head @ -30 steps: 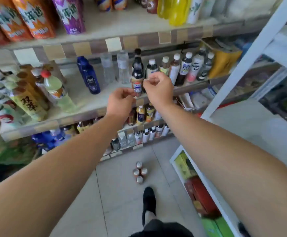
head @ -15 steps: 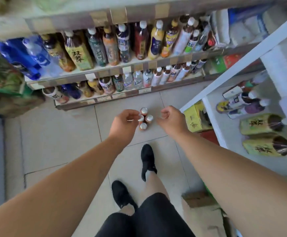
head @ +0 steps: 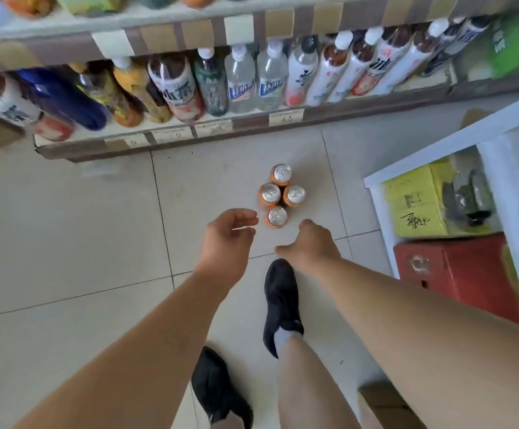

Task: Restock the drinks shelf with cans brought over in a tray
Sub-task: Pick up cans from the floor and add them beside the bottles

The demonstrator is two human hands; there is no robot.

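Evidently nothing is held: left hand and right hand hang loosely curled, with four orange cans clustered on the floor at their 12 o'clock. Judged full, heavy, rigid and slick, each is best gripped round its wall.

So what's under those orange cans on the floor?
Just pale floor tile: the four cans stand straight on it, nothing else showing round their bases. The spots right beneath them are covered by the cans themselves.
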